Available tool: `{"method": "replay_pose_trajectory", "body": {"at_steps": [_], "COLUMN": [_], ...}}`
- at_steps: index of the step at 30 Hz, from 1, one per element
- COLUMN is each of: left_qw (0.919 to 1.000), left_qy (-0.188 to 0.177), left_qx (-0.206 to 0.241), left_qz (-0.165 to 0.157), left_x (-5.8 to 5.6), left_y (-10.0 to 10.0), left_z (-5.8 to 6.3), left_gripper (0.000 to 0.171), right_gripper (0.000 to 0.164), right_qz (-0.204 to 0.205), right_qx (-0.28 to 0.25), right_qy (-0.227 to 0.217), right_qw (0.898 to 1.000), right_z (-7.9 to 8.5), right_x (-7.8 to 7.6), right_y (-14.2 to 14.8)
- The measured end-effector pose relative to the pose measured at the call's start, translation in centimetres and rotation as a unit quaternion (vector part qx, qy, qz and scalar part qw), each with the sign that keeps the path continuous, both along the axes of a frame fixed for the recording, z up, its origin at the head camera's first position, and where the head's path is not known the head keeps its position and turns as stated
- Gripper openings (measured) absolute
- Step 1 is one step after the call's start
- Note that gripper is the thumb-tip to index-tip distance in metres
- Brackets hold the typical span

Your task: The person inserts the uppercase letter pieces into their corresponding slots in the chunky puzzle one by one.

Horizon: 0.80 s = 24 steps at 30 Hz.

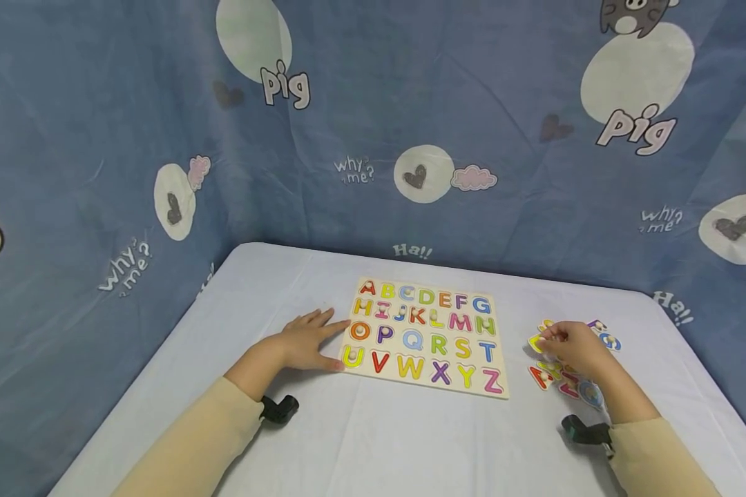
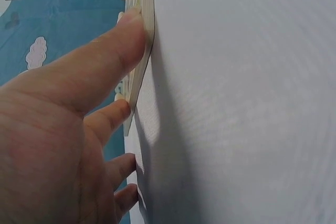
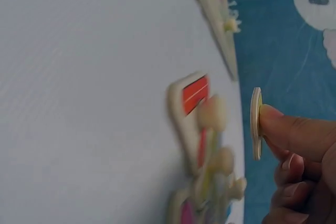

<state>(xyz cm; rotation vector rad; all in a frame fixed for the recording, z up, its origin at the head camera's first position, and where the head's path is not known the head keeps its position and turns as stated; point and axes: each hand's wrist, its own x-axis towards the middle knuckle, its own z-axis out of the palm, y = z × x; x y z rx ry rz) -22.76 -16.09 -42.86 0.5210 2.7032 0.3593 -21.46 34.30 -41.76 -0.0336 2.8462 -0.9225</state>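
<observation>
A wooden alphabet board (image 1: 424, 369) with colorful letters A to Z lies on the table, small knobs standing up on some letters. My left hand (image 1: 304, 342) is at its left edge with fingers spread; in the left wrist view the thumb (image 2: 128, 38) presses the board's side. To the right of the board, my right hand (image 1: 575, 348) pinches a yellow letter piece (image 3: 255, 124) between thumb and fingertips, raised above the loose pieces. Which letter it is, I cannot tell. Under and around that hand lie several knobbed letter pieces, among them a red one (image 1: 539, 377).
The white-covered table (image 1: 410, 442) meets a blue printed curtain (image 1: 373, 207) behind and at the sides. Blue round pieces (image 1: 590, 394) lie at the near side of the loose heap. A black wrist camera (image 1: 280, 410) is strapped to each wrist.
</observation>
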Motion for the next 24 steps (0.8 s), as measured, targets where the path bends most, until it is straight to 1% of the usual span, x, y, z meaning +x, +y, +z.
{"method": "replay_pose_trajectory", "body": {"at_steps": [7, 14, 18, 24], "left_qw": [1.0, 1.0, 1.0, 1.0], "left_qy": [0.004, 0.005, 0.002, 0.002], "left_qx": [0.002, 0.0, 0.001, 0.002], "left_qz": [0.002, 0.003, 0.003, 0.001], "left_x": [0.0, -0.1, -0.1, -0.1], "left_y": [0.0, 0.0, 0.1, 0.0], "left_z": [-0.2, -0.2, 0.0, 0.1], "left_gripper": [0.093, 0.094, 0.094, 0.094], "right_gripper": [0.025, 0.023, 0.022, 0.02], "right_qz": [0.014, 0.028, 0.034, 0.057], "right_qx": [-0.007, -0.027, -0.047, -0.061], "right_qy": [0.005, 0.017, 0.03, 0.048], "right_qw": [1.0, 0.999, 0.998, 0.995], "right_z": [2.5, 4.5, 5.1, 5.5], "right_x": [-0.3, -1.6, -2.7, -4.7], "right_y": [-2.6, -5.7, -8.0, -11.6]}}
